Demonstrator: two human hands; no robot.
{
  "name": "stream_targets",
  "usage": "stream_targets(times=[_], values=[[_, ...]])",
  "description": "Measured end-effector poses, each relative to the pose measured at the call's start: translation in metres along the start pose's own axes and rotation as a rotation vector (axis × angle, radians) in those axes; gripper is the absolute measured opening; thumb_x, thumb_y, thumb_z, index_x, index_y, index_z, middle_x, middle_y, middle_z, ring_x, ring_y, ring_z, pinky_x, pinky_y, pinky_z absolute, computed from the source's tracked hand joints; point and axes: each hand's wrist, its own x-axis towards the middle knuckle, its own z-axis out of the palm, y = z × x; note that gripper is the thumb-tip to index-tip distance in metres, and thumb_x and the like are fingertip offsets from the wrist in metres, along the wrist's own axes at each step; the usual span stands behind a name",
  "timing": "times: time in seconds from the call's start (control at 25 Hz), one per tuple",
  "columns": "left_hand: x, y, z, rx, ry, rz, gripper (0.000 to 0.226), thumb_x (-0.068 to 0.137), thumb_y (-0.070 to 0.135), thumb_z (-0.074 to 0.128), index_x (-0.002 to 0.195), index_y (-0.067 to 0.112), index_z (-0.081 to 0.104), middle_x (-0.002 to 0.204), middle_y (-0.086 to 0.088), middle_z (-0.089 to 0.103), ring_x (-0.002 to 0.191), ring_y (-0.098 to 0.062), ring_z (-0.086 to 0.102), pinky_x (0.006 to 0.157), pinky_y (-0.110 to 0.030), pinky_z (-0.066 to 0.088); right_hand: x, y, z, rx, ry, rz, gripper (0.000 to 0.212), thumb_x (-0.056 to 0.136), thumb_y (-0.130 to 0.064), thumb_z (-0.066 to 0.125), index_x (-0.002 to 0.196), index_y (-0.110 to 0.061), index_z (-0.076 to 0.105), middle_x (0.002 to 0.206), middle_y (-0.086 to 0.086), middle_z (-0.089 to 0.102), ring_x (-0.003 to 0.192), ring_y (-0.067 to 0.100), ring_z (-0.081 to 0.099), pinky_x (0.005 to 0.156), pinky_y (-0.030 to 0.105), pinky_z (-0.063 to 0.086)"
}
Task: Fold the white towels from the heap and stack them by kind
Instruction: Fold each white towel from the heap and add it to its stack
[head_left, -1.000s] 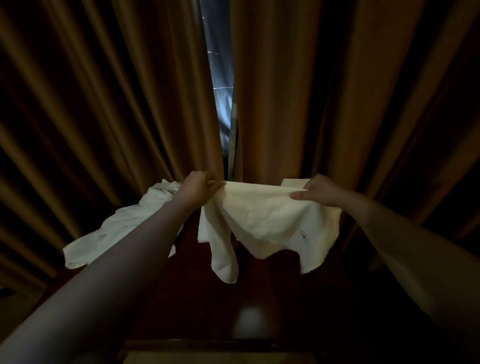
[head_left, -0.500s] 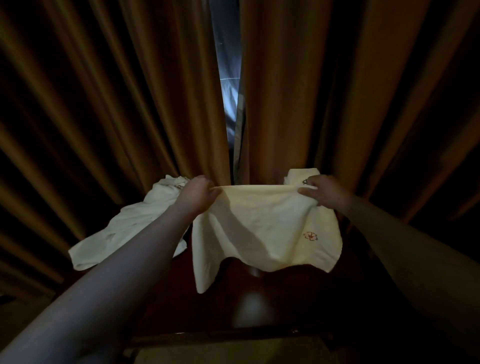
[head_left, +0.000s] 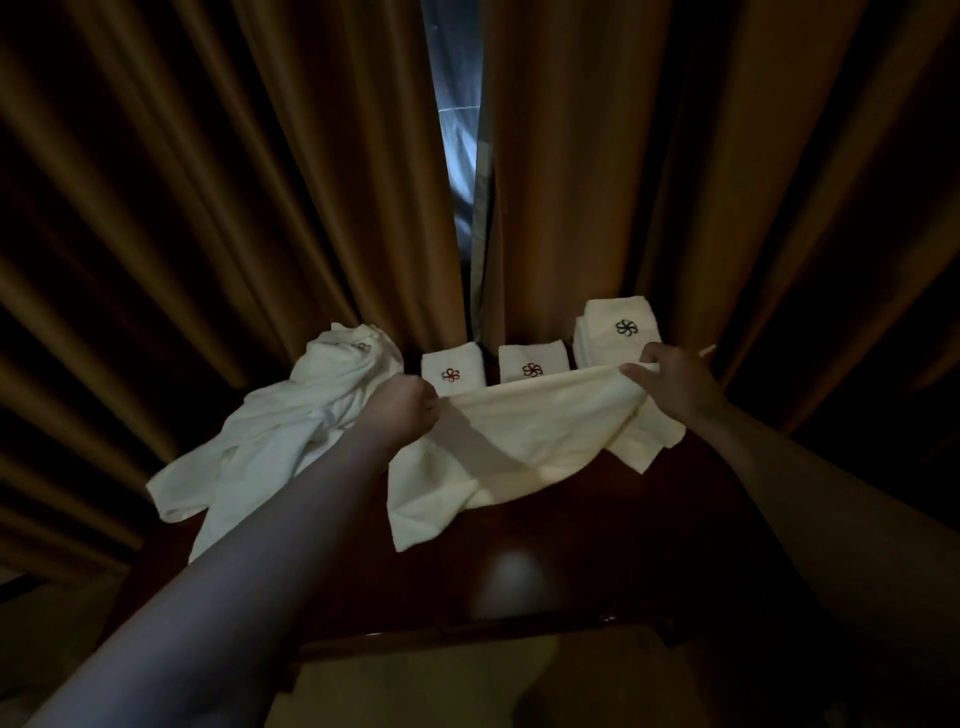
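Here, a dark polished wooden table (head_left: 545, 582) is set against brown pleated curtains (head_left: 234, 182), parted by a narrow pale gap. Over the table's middle a white towel (head_left: 519, 441) is held stretched, its top edge pinched by the left hand (head_left: 400, 413) and the right hand (head_left: 675, 382). At the table's far edge folded towels (head_left: 452, 369) are lined up; on its left side the heap (head_left: 291, 431) is sprawled.
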Motion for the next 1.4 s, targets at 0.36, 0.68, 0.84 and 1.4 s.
stream_targets(times=[0.36,0.68,0.84,1.4], values=[[-0.076,-0.018,0.04,-0.15,-0.044,-0.055,0.026,0.094,0.037,0.053,0.083,0.014,0.058,0.082,-0.005,0.063,0.081,-0.025,0.06,0.061,-0.031,0.036,-0.07,0.013,0.01,-0.04,0.096,0.125,0.03,0.089,-0.032,0.064,0.074,-0.008,0.057,0.068,0.007,0.055,0.069,0.023,0.056,0.061,0.031,0.038],[-0.152,-0.007,0.029,-0.086,0.126,0.002,0.014,0.084,0.017,0.06,0.086,0.003,0.065,0.088,-0.015,0.064,0.085,-0.028,0.06,0.063,-0.026,0.034,-0.129,0.016,-0.006,-0.143,0.072,0.036,0.03,0.09,-0.035,0.063,0.086,-0.006,0.063,0.081,0.01,0.061,0.08,0.026,0.058,0.067,0.033,0.043],[-0.194,0.011,0.033,-0.017,0.248,-0.085,0.02,0.086,0.019,0.058,0.085,0.003,0.07,0.086,-0.017,0.065,0.084,-0.029,0.061,0.066,-0.03,0.044,-0.167,0.022,-0.016,-0.11,0.039,-0.012,0.03,0.09,-0.035,0.063,0.08,-0.007,0.063,0.074,0.008,0.06,0.074,0.023,0.057,0.061,0.032,0.042],[-0.238,0.036,0.069,-0.038,0.243,-0.402,0.021,0.084,0.018,0.052,0.08,0.0,0.063,0.09,-0.018,0.062,0.096,-0.034,0.055,0.068,-0.037,0.043,-0.2,0.028,-0.02,-0.145,-0.134,0.057,0.038,0.086,-0.037,0.068,0.064,-0.01,0.053,0.066,0.007,0.056,0.067,0.021,0.057,0.058,0.031,0.038]])
